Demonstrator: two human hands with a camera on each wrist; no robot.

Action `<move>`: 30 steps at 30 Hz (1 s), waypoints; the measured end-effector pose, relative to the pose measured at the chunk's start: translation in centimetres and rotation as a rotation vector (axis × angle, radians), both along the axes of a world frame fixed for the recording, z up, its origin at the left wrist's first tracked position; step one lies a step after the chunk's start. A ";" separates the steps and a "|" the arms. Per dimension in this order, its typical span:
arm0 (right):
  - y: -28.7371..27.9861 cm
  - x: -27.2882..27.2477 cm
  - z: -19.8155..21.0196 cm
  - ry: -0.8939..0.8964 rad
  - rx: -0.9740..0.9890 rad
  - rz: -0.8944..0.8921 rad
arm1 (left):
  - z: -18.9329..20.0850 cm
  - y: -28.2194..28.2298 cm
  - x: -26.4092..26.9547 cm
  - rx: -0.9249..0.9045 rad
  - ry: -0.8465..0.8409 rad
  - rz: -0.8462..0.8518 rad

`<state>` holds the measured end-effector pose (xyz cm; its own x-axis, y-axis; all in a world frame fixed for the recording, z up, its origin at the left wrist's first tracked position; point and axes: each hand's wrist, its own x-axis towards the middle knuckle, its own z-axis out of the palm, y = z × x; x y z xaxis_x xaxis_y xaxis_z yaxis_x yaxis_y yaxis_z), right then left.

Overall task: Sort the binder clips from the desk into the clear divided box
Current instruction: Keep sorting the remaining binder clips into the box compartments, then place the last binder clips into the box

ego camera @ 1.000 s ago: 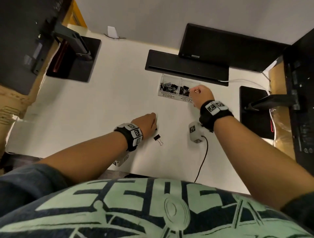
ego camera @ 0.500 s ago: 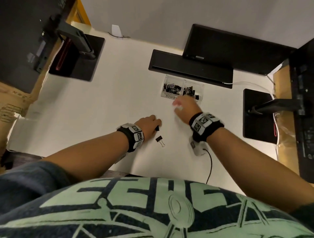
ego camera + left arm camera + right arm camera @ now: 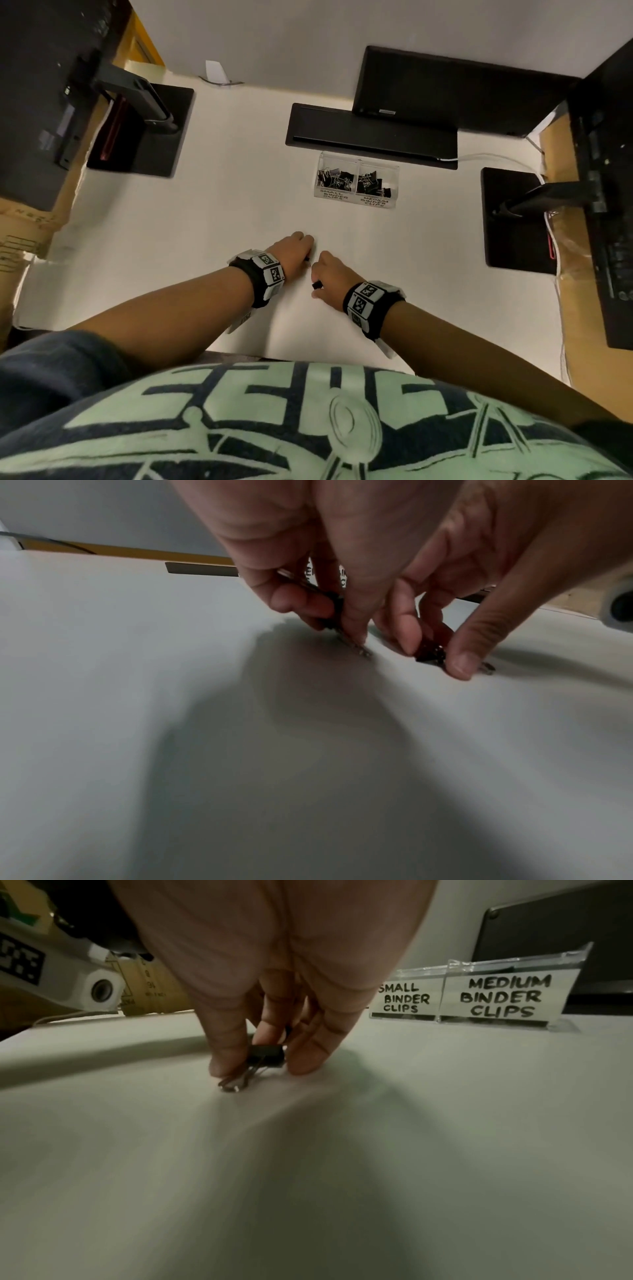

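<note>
The clear divided box (image 3: 356, 201) stands mid-desk, its two compartments labelled small and medium, both holding black binder clips; the right wrist view also shows the box (image 3: 479, 996). My left hand (image 3: 305, 255) pinches a black binder clip (image 3: 335, 605) between thumb and fingers, its wire handle touching the desk. Just to its right, my right hand (image 3: 318, 279) has thumb and fingers round a second black clip (image 3: 267, 1054) that lies on the desk. That second clip (image 3: 317, 284) peeks out beside the right palm. The two hands are almost touching.
A black bar (image 3: 370, 135) lies right behind the box, with a dark slab (image 3: 445, 89) beyond it. Black monitor bases stand at the left (image 3: 140, 130) and right (image 3: 513, 219). A white cable (image 3: 493, 157) runs along the right side. Cardboard (image 3: 20, 233) borders the desk.
My right hand has come back from the box to the near desk and closed on the loose clip beside my left hand. The left hand has stayed put with its clip.
</note>
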<state>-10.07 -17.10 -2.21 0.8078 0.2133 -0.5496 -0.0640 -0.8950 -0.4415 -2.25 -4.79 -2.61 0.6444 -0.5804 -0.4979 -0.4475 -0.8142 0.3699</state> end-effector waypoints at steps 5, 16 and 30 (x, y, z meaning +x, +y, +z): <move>-1.6 -0.3 0.2 -0.003 0.013 -0.100 | 0.7 -0.9 0.5 -0.079 -0.004 0.079; -12.8 3.9 2.3 -0.208 0.164 -0.858 | 5.8 -10.8 6.8 -0.375 0.014 0.339; -15.4 12.1 6.3 -0.332 0.131 -0.800 | 5.7 -16.3 9.0 -0.436 0.051 0.377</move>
